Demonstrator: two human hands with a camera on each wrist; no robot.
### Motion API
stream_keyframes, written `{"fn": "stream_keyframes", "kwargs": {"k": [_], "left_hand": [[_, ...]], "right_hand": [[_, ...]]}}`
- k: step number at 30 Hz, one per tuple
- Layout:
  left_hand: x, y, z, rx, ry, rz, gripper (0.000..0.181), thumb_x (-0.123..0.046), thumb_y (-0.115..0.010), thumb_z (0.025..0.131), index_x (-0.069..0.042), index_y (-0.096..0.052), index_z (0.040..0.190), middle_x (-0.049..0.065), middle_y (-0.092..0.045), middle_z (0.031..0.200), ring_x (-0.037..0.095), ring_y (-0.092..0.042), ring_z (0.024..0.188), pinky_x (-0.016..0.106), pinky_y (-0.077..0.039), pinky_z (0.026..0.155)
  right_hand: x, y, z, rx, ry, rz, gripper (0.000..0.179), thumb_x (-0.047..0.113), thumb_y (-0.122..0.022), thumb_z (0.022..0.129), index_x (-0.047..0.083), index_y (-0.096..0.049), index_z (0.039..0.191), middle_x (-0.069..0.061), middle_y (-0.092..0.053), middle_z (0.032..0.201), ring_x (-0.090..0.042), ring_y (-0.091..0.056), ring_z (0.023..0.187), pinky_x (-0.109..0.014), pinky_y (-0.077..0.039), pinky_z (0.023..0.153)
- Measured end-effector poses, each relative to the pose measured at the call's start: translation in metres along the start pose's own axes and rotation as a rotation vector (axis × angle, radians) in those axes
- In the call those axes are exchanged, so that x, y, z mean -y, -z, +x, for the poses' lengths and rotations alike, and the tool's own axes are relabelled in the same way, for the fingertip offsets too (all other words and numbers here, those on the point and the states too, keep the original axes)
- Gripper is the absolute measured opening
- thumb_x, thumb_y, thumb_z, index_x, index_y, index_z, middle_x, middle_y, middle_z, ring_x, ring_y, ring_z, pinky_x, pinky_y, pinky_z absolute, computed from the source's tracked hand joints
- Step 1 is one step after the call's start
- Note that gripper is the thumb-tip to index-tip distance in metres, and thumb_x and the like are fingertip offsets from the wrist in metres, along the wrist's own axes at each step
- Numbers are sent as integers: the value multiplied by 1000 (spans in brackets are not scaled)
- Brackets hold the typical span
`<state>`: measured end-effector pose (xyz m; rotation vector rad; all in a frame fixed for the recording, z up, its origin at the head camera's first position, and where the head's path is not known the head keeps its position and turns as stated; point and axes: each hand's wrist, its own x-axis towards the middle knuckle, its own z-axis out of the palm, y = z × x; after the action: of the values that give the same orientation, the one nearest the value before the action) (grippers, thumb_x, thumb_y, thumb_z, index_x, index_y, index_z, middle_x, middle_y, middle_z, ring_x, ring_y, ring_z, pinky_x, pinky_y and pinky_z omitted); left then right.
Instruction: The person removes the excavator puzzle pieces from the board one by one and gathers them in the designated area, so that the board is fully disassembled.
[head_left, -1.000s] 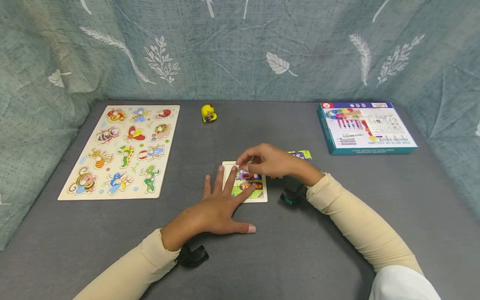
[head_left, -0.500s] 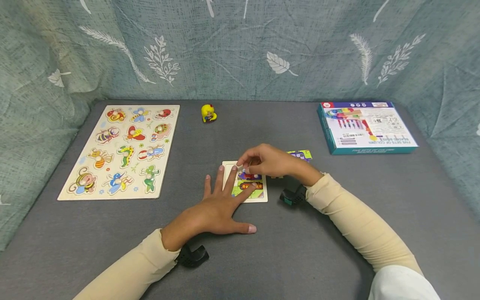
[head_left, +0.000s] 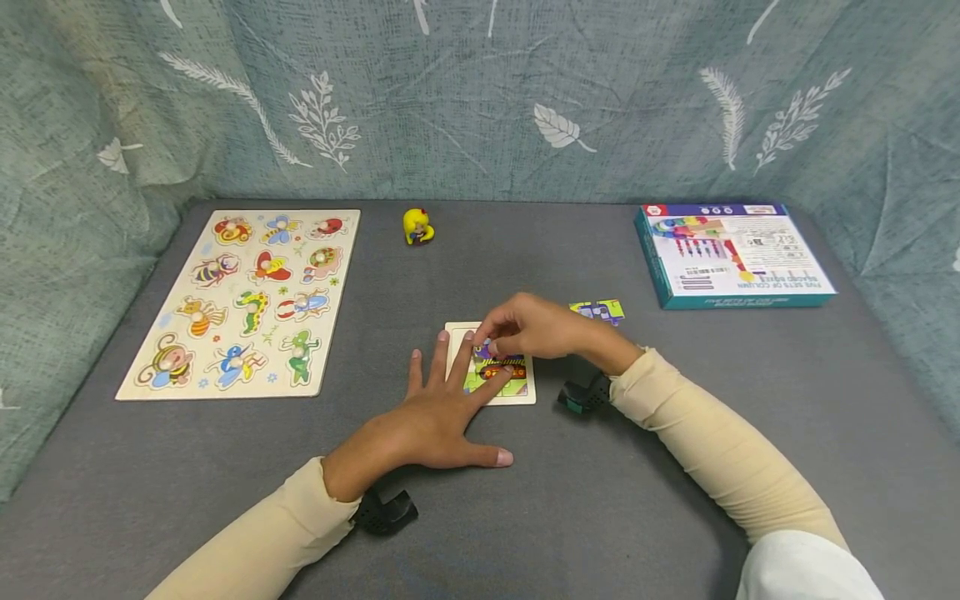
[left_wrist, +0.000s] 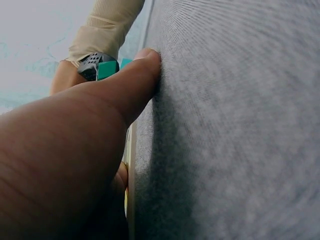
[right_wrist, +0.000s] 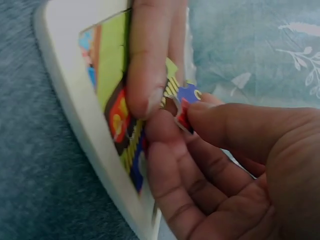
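Observation:
A small jigsaw puzzle in a pale wooden tray lies in the middle of the table, partly filled with a vehicle picture. Across its left part my left hand rests with fingers spread, the thumb on the cloth beyond the near edge. My right hand is over the tray's upper part. Between thumb and fingers it pinches a blue and red puzzle piece, held tilted above the picture in the right wrist view. The fingers cover much of the upper picture.
Loose green and purple puzzle pieces lie beyond my right hand. An insect peg puzzle board is at the left, a yellow toy figure at the back, and a teal-edged box at the back right.
My right hand has shifted slightly toward me with the puzzle piece, showing more of the loose pieces behind it. My left hand stays still on the tray.

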<state>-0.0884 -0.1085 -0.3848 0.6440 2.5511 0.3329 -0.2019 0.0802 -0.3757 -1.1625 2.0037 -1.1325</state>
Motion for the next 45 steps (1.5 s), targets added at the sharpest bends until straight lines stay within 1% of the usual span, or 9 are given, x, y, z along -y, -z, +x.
{"fn": "stream_keyframes", "kwargs": {"k": [3, 5, 10, 12, 19, 23, 33, 39, 45], "left_hand": [[-1, 0, 0, 0, 4, -3, 102, -80, -55, 76, -38, -10, 156, 13, 27, 156, 39, 37, 133, 68, 15, 102], [-2, -2, -1, -1, 8, -1, 102, -80, -56, 76, -37, -10, 156, 13, 26, 157, 39, 36, 134, 67, 15, 102], [-2, -4, -2, -5, 13, -1, 102, -81, -56, 75, -38, -11, 156, 14, 26, 157, 38, 36, 134, 67, 14, 103], [-1, -5, -2, -6, 12, -5, 101, -81, -56, 75, -39, -11, 156, 14, 26, 157, 38, 37, 134, 66, 14, 103], [0, -4, -1, -5, 22, 1, 102, -82, -55, 74, -41, -10, 156, 14, 28, 156, 37, 38, 133, 66, 15, 103], [-1, -3, -1, -5, 25, -1, 101, -82, -55, 74, -41, -11, 156, 13, 28, 156, 37, 38, 134, 66, 15, 104], [0, -3, 0, -4, 23, -7, 102, -81, -57, 74, -41, -10, 155, 13, 28, 156, 37, 38, 133, 67, 15, 102], [0, -3, 0, -1, 28, -2, 102, -82, -56, 74, -41, -10, 155, 13, 28, 156, 38, 38, 133, 67, 16, 102], [0, -2, 1, -4, 30, 4, 103, -82, -56, 73, -41, -9, 156, 12, 29, 156, 37, 38, 133, 66, 17, 102]], "right_hand": [[0, 1, -3, -25, -24, -8, 19, -4, -59, 93, -4, -69, 109, -5, -69, 91, -12, -56, 68, -28, -47, 65], [0, 2, -5, -48, -42, -4, 20, -4, -58, 94, -3, -69, 110, -5, -69, 90, -13, -55, 67, -29, -47, 65], [1, 8, -11, -84, -79, -11, 21, -4, -57, 93, -3, -70, 110, -6, -71, 97, -14, -63, 79, -30, -51, 73], [2, 11, -12, -94, -92, -23, 22, -3, -57, 94, -3, -71, 111, -7, -71, 99, -15, -63, 80, -30, -51, 74], [4, 21, -21, -113, -116, -37, 23, -2, -57, 96, -4, -70, 114, -12, -71, 102, -17, -63, 76, -30, -49, 69], [1, 24, -26, -123, -118, -57, 22, -2, -56, 96, -5, -69, 113, -12, -71, 102, -15, -64, 80, -30, -51, 70], [-8, 28, -38, -141, -122, -87, 22, -1, -56, 96, -3, -71, 112, -8, -72, 95, -19, -62, 75, -31, -50, 68], [-10, 31, -47, -164, -159, -71, 22, 0, -56, 96, -2, -71, 112, -7, -72, 95, -16, -60, 75, -30, -48, 66], [-9, 37, -56, -179, -197, -70, 23, -2, -56, 96, -3, -71, 113, -8, -72, 94, -20, -63, 77, -31, -49, 65]]}}
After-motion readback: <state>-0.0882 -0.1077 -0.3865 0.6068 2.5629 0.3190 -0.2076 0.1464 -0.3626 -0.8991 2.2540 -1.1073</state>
